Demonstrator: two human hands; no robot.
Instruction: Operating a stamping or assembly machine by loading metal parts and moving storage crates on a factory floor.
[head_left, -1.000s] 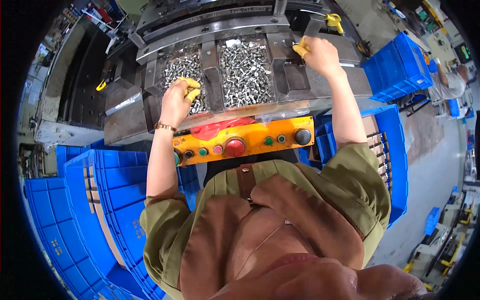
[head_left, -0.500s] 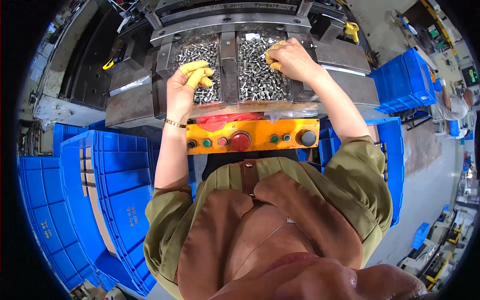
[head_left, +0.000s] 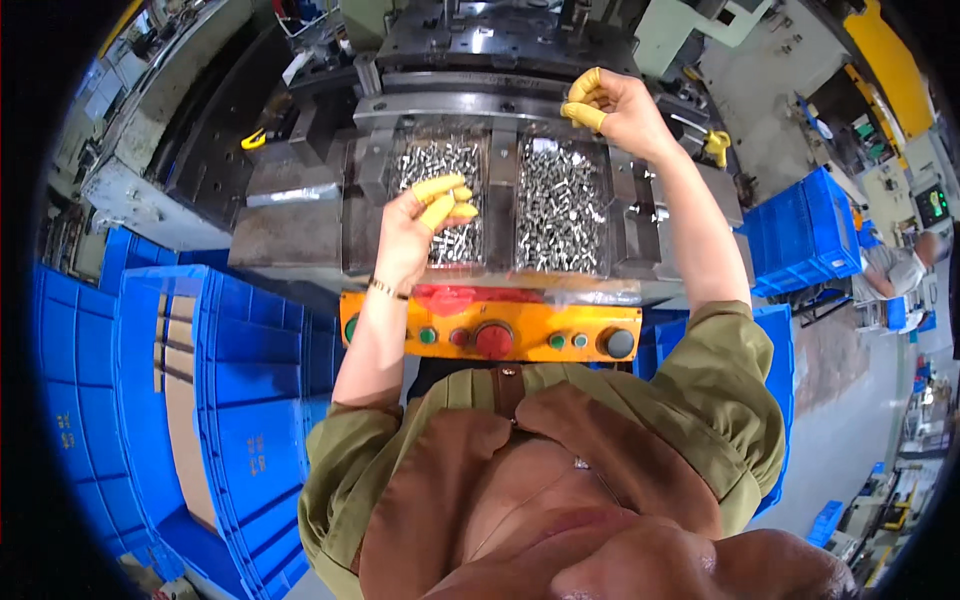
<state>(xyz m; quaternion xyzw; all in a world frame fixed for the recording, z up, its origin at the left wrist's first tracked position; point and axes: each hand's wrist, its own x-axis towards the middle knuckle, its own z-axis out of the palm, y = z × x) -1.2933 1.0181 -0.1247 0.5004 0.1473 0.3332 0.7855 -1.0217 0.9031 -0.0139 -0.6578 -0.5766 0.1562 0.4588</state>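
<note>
My left hand (head_left: 420, 222) is over the left clear tray of small metal screws or rivets (head_left: 440, 158). Yellow finger covers wrap its thumb and fingers, which are pinched together; what lies between them is too small to name. Beyond the far right corner of the second tray of the same shiny parts (head_left: 562, 215), my right hand (head_left: 622, 112) is raised near the press's metal die bar. Its yellow-covered thumb and fingers are also closed in a pinch, and anything they hold is too small to make out.
A yellow control panel (head_left: 545, 348) with buttons sits just below the trays. Blue crates (head_left: 250, 400) are stacked at the left, with another blue crate (head_left: 800, 235) at the right. A yellow-handled tool (head_left: 716, 147) lies right of the die. Another person (head_left: 893, 272) works far right.
My right hand has lifted out of the right tray and moved away from me, toward the die. My left hand stays pinched over the left tray. The view has shifted, showing more of the press.
</note>
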